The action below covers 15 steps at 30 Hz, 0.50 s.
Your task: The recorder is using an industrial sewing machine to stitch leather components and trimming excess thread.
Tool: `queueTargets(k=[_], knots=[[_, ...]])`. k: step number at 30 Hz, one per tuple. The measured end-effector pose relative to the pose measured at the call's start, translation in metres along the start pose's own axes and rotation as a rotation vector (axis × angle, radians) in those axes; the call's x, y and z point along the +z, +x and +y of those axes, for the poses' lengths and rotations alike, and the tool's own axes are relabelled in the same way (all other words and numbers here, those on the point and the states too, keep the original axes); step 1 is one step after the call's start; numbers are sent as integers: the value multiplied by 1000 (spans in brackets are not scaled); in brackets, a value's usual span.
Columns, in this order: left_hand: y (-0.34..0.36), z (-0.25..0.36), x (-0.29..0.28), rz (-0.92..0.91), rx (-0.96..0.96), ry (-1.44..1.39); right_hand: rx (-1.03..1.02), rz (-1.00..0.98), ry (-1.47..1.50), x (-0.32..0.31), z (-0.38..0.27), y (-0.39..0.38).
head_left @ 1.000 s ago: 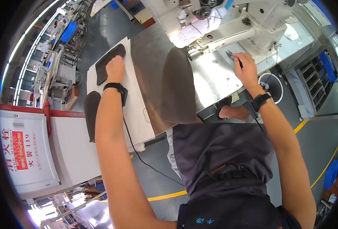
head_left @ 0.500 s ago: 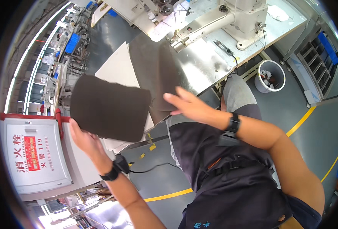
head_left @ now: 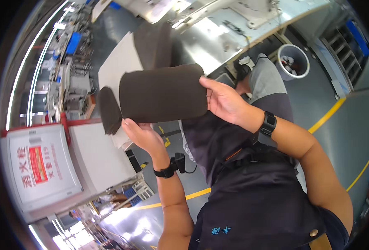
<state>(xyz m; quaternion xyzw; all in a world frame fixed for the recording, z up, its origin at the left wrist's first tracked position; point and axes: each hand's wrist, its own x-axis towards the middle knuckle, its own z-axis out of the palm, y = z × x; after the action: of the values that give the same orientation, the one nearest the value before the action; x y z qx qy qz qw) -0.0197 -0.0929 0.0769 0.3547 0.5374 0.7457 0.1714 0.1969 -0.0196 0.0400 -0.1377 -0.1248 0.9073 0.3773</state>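
Note:
A dark brown panel point(head_left: 163, 93) with rounded corners is held up level between both hands. My left hand point(head_left: 145, 135) supports it at the lower left, fingers against its underside and edge. My right hand point(head_left: 226, 100) grips its right end, thumb along the edge. Just left of the panel lies a narrower dark brown stack point(head_left: 110, 111), on or beside white paper sheets point(head_left: 113, 62). Beyond them is a blurred dark sheet point(head_left: 149, 43) on the bench.
A white sewing machine point(head_left: 251, 10) stands on the steel bench point(head_left: 209, 50), with black-handled snips point(head_left: 234, 29) lying near it. A bin point(head_left: 292, 61) with scraps is at the right. A metal cabinet point(head_left: 43, 162) is at the left, below a red pipe.
The snips left my right hand and lie on the bench. Both hands came together on the panel, which was lifted and has since shifted right, with my right hand now gripping its end.

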Motion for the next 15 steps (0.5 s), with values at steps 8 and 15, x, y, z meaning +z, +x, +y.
queueTargets(k=[8,15], knots=[[-1,-25,-18,-262,-84,482,-310,55,-305,-4,-40,-8],[-5,8,27,-142,386,853,-348,-17,-429,-18,-37,1]])
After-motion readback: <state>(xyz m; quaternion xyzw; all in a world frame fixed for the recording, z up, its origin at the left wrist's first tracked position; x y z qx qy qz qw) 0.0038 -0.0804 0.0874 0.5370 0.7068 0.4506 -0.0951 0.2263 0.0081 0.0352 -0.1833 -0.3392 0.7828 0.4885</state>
